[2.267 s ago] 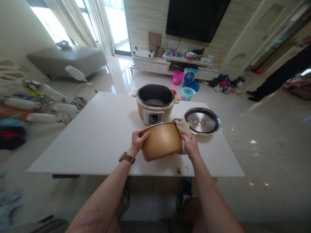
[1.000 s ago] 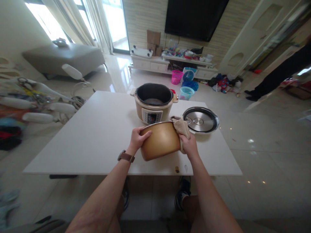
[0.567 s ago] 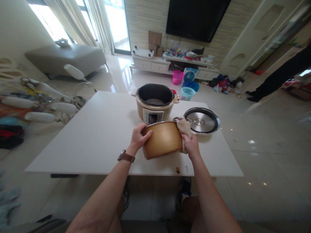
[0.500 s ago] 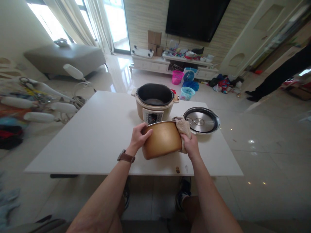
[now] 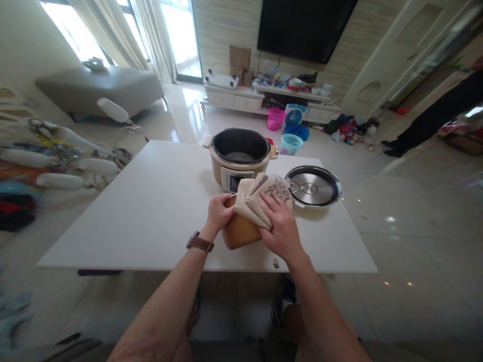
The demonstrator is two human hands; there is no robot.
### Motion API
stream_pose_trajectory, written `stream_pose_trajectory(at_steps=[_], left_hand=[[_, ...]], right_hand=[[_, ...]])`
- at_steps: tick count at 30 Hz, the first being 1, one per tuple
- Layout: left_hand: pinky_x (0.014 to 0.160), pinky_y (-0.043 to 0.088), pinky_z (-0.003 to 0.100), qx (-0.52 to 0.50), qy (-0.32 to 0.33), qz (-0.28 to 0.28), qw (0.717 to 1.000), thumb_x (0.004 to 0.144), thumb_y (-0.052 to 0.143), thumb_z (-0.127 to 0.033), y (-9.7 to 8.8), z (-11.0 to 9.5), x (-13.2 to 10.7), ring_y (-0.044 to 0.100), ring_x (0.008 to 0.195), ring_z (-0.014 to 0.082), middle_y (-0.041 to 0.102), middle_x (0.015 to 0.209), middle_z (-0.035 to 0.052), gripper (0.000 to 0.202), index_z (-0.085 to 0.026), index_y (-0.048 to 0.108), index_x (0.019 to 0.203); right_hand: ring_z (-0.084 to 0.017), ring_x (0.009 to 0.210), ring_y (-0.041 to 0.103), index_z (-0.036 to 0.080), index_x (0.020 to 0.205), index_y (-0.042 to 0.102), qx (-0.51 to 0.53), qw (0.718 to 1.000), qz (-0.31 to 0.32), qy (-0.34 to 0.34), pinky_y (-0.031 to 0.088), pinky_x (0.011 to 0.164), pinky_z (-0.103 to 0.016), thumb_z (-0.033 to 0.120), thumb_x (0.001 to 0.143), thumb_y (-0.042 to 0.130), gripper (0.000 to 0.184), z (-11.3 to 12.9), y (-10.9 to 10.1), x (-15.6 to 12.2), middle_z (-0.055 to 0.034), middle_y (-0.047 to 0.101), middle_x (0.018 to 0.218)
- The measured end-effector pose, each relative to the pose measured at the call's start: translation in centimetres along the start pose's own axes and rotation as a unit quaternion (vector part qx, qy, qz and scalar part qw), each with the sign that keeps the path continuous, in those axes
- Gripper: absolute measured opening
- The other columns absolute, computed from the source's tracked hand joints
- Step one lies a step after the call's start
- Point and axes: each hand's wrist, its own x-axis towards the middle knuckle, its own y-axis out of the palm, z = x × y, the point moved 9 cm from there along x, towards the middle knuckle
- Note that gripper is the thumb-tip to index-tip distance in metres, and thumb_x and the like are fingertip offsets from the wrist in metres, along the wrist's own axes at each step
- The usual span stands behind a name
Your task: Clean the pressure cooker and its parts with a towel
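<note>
A golden-brown inner pot (image 5: 238, 234) is held tilted over the near part of the white table, its outer wall facing me. My left hand (image 5: 220, 213) is closed on the pot's left rim, thumb on the outside. My right hand (image 5: 282, 227) lies over a beige cloth (image 5: 249, 200) with a dark pattern, pressing it against the outer wall and hiding much of the pot's right side. Just behind stands the pressure cooker body (image 5: 218, 168), open at the top with a dark inside. To its right the round lid (image 5: 310, 188) rests with its metal underside up.
The white table (image 5: 143, 216) carries a small sticker (image 5: 275, 263) near its front edge. A lamp with white shades (image 5: 62, 182) stands at the left. Beyond the table are a blue basket (image 5: 290, 144), a pink basket (image 5: 275, 119) and a person's dark-clothed leg (image 5: 426, 120).
My right hand has moved with the cloth from the pot's right rim leftward across its outer wall. My left hand keeps its hold on the rim, and the pot has barely shifted.
</note>
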Motion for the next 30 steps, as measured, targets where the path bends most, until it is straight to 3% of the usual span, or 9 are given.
stream_pose_trajectory(at_steps=[4, 10, 14, 17, 20, 23, 30], left_hand=[[0.058, 0.032, 0.027, -0.002, -0.002, 0.005, 1.0, 0.079, 0.07, -0.055, 0.2, 0.1, 0.0, 0.045, 0.064, 0.0151, 0.05, 0.059, -0.0009, 0.045, -0.017, 0.059, 0.057], [0.056, 0.027, 0.027, -0.006, -0.017, 0.004, 1.0, 0.081, 0.071, -0.061, -0.1, 0.5, -0.4, 0.04, 0.061, 0.0128, 0.047, 0.059, -0.0009, 0.05, -0.016, 0.061, 0.06], [0.055, 0.028, 0.027, -0.051, -0.023, 0.008, 0.998, 0.08, 0.072, -0.06, -0.5, 1.7, -0.6, 0.04, 0.06, 0.0125, 0.045, 0.06, -0.0012, 0.049, -0.016, 0.06, 0.061], [0.054, 0.027, 0.026, -0.086, -0.025, -0.002, 0.996, 0.079, 0.072, -0.06, -0.8, 2.7, -0.7, 0.037, 0.06, 0.0118, 0.042, 0.059, -0.0019, 0.05, -0.017, 0.056, 0.059], [0.053, 0.026, 0.027, -0.108, -0.025, -0.015, 0.994, 0.078, 0.073, -0.06, -0.9, 3.3, -0.9, 0.034, 0.059, 0.0111, 0.041, 0.058, -0.0024, 0.05, -0.017, 0.054, 0.058], [0.053, 0.025, 0.027, -0.116, -0.025, -0.016, 0.993, 0.078, 0.073, -0.061, -0.3, 3.6, -1.0, 0.034, 0.059, 0.0114, 0.041, 0.059, -0.0026, 0.051, -0.018, 0.053, 0.059], [0.058, 0.03, 0.029, -0.088, 0.008, -0.023, 0.996, 0.086, 0.068, -0.057, 1.1, 2.7, -1.2, 0.037, 0.063, 0.0139, 0.042, 0.064, -0.0029, 0.046, -0.021, 0.049, 0.065]], right_hand=[[-0.039, 0.153, 0.045, 0.029, 0.147, 0.066, -0.019, 1.0, 0.007, 0.001, 0.038, 0.125, -0.061, 0.021, 0.084, 0.063, 0.064, 0.4, 0.1, 0.1, -0.0037, 0.056, 0.163], [-0.034, 0.141, 0.06, 0.024, 0.14, 0.07, 0.117, 0.985, -0.074, 0.101, 0.043, 0.124, -0.054, 0.024, 0.085, 0.063, 0.055, -4.7, -0.3, 0.1, -0.0081, 0.067, 0.151], [-0.033, 0.121, 0.071, 0.02, 0.129, 0.075, 0.225, 0.94, -0.113, 0.228, 0.052, 0.112, -0.051, 0.035, 0.085, 0.065, 0.047, -9.4, 1.0, -0.7, -0.0109, 0.078, 0.129], [-0.034, 0.112, 0.073, 0.018, 0.111, 0.079, 0.268, 0.902, -0.125, 0.316, 0.055, 0.106, -0.05, 0.042, 0.078, 0.069, 0.042, -12.6, 2.3, -1.7, -0.0111, 0.082, 0.111], [-0.035, 0.107, 0.073, 0.017, 0.103, 0.079, 0.299, 0.867, -0.13, 0.376, 0.056, 0.099, -0.049, 0.046, 0.071, 0.072, 0.044, -14.9, 3.1, -2.7, -0.0115, 0.082, 0.106], [-0.035, 0.104, 0.073, 0.017, 0.101, 0.079, 0.308, 0.855, -0.136, 0.395, 0.057, 0.096, -0.047, 0.047, 0.068, 0.074, 0.045, -16.1, 3.2, -3.2, -0.0115, 0.082, 0.106], [-0.035, 0.107, 0.073, 0.016, 0.104, 0.08, 0.301, 0.865, -0.15, 0.372, 0.056, 0.099, -0.046, 0.047, 0.067, 0.073, 0.049, -15.9, 1.0, -2.8, -0.0111, 0.083, 0.108]])
